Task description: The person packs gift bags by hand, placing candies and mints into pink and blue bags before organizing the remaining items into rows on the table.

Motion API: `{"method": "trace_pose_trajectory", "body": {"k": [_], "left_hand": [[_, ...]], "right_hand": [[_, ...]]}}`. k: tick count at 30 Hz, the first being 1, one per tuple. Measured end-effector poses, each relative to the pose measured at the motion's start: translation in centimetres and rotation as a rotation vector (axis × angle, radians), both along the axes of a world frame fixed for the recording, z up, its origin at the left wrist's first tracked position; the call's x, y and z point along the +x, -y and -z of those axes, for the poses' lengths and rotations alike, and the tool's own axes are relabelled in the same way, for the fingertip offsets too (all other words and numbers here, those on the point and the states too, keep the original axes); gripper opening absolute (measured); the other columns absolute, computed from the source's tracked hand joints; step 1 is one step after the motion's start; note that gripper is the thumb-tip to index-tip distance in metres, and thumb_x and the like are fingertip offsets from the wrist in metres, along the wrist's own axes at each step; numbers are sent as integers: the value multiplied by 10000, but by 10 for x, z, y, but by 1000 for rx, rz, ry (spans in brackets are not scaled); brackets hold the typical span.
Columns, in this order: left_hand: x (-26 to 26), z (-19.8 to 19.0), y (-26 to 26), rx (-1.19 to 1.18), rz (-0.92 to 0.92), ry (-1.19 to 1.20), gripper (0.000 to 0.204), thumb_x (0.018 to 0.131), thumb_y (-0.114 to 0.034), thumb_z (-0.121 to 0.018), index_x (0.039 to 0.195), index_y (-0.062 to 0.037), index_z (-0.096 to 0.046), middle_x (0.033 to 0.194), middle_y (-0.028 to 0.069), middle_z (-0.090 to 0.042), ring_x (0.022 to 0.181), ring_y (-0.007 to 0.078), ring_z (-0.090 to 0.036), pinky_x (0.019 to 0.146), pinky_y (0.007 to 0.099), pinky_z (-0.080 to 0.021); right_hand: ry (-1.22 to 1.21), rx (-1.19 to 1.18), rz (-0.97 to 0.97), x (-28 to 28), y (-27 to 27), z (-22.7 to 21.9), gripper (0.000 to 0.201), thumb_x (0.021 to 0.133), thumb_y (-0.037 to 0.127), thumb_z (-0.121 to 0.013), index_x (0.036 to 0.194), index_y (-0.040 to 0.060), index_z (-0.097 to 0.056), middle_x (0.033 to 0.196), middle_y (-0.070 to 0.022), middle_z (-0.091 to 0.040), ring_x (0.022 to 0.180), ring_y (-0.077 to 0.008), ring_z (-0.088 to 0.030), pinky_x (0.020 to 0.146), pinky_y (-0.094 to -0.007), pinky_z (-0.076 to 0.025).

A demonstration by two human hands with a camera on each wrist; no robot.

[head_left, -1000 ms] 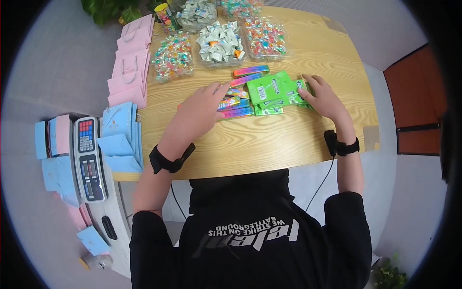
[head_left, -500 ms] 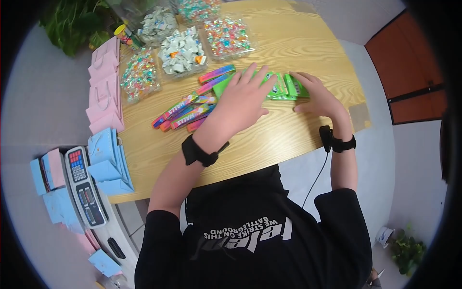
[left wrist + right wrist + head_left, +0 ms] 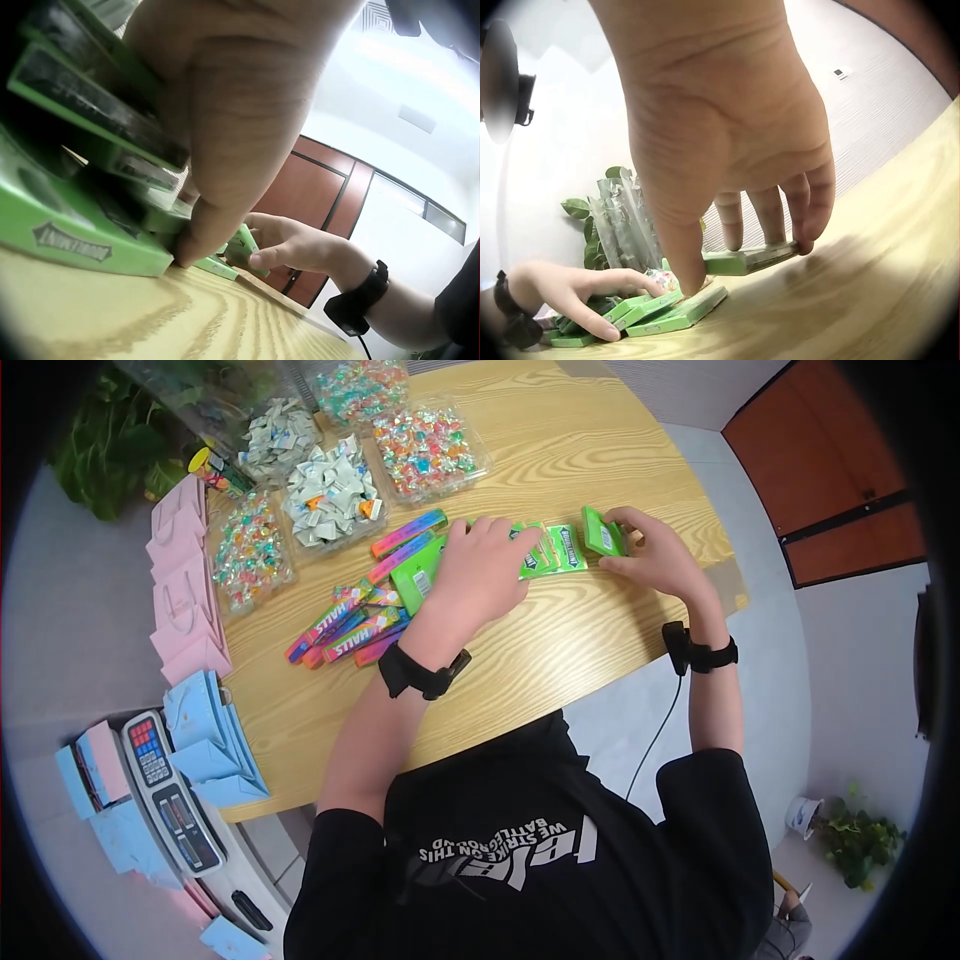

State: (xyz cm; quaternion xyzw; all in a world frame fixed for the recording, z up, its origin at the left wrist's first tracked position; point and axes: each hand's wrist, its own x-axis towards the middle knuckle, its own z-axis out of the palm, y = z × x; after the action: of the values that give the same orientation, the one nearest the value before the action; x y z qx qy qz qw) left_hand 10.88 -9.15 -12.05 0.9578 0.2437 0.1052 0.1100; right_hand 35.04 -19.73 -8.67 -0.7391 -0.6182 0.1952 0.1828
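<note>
The right hand [image 3: 662, 557] pinches one green pack [image 3: 602, 532] between thumb and fingers at the right end of the green packs; in the right wrist view that pack [image 3: 742, 260] is tilted, partly off the wood. Over the heap of green packs [image 3: 563, 551] lies the left hand [image 3: 480, 572], its fingers spread across them and hiding some. In the left wrist view its thumb touches the edge of a pack [image 3: 82, 240], with further packs stacked under the palm. Colourful candy sticks [image 3: 345, 622] lie in a loose pile to the left of this hand.
Trays of wrapped candies [image 3: 425, 450] and white sachets [image 3: 330, 495] stand at the back left. Pink bags [image 3: 190, 595] and blue bags [image 3: 212, 745] line the table's left edge, beside a scale [image 3: 172, 790]. A potted plant [image 3: 855, 850] is at the lower right.
The left hand has moved from the candy sticks onto the green packs. The right hand has taken hold of one pack and parted it from the others. The head view has shifted.
</note>
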Motion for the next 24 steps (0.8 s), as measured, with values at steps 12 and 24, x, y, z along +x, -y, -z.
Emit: {"method": "trace_pose_trajectory", "body": {"k": [12, 24], "left_hand": [[-7, 3, 2, -25, 11, 53, 721, 739, -253, -751, 1387, -143, -455, 1138, 109, -590, 1123, 263, -545, 970, 416, -356], [-12, 5, 1, -19, 34, 43, 728, 726, -221, -752, 1374, -85, -449, 1162, 108, -578, 1147, 270, -527, 1018, 436, -361]], "right_hand": [[-227, -76, 139, 15, -10, 6, 539, 730, 297, -805, 1181, 65, -622, 1049, -92, -650, 951, -234, -574, 870, -337, -457], [77, -11, -146, -11, -14, 0, 582, 682, 139, -832, 1214, 136, -595, 1226, -53, -599, 1157, -270, -529, 972, -386, -443]]}}
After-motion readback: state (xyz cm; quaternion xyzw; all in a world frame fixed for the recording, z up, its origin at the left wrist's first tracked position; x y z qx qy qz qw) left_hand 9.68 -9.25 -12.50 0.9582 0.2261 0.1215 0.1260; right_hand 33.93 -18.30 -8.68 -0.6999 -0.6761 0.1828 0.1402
